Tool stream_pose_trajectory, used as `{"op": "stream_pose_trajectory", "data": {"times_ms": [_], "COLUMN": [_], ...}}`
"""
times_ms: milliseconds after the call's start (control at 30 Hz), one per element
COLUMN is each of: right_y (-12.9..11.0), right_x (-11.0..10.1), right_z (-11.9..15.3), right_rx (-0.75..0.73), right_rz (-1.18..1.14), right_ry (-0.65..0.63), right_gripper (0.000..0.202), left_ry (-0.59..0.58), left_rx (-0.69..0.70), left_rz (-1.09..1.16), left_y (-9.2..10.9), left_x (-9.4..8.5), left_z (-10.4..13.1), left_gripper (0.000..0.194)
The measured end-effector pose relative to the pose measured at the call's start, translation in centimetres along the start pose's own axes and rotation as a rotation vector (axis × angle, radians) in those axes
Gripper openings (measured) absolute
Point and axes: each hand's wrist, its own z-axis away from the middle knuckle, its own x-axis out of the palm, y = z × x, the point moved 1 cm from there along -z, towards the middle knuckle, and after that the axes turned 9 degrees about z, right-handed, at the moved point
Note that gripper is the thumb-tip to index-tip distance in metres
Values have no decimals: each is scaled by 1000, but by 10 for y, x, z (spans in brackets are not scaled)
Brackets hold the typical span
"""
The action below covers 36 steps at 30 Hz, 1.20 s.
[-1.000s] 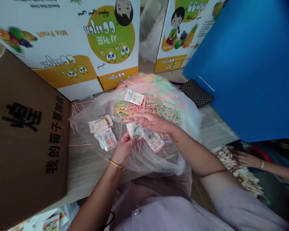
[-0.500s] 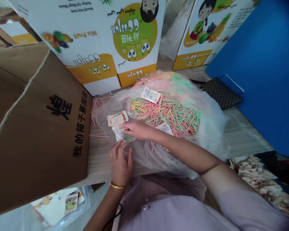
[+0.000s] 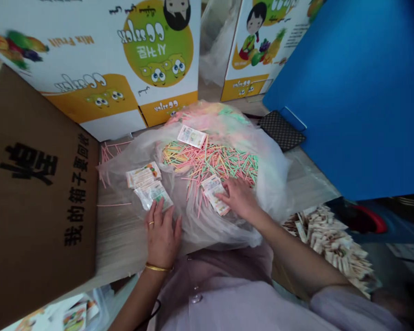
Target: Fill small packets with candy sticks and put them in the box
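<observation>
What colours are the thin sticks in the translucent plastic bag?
The thin sticks are pink, green and yellow-orange; the head view shows this best.

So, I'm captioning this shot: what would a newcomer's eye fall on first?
Probably the heap of pink, green and yellow sticks in the middle, in a translucent plastic bag. Next, the blue panel at the upper right and the white carton at the back, its print upside down. Nearer, the left hand and right hand are each at small printed packets.
</observation>
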Motion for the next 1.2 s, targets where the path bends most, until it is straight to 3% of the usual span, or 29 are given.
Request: {"op": "stream_pose_trajectory", "data": {"times_ms": [100,267,400,500,567,633,700,767,867,933,1033,1200], "right_y": [-1,10,5,-13,-23,-20,-2,24,50,52,41,28], "right_x": [10,-10,-31,-37,-38,-39,-39,-40,-34,-28,-22,-31], "right_z": [5,-6,-3,1,-2,-10,-25,-42,-65,-79,-96,-108], "right_rx": [16,0,22,3,-77,-138,-73,63,79,47,67,48], "right_rz": [52,52,-208,-566,-746,-790,-642,-336,33,143,193,193], "right_ry": [-10,16,71,-148,-343,-414,-318,-145,-94,-133,-162,-163], "right_gripper": [17,31,33,39,37,32,28,23,26,37,36,32], "left_ry": [-18,-46,-76,-147,-223,-241,-190,-137,-108,-117,-132,-31], "left_rx": [48,14,-229,-474,-610,-740,-837,-882,-910,-937,-957,-917], "left_rz": [91,328,682,1094,1288,1367,1384,1380,1380,1398,1453,1535], "left_y": [13,32,41,47,49,49,45,40,37,39,45,42], "left_x": [5,10,15,23,29,31,30,28,25,25,27,30], "left_z": [-17,-37,-48,-59,-65,-70,-72,-72,-73,-75,-80,-84], "left_gripper": [31,28,41,63,61,56,52,50,50,50,50,46]}}
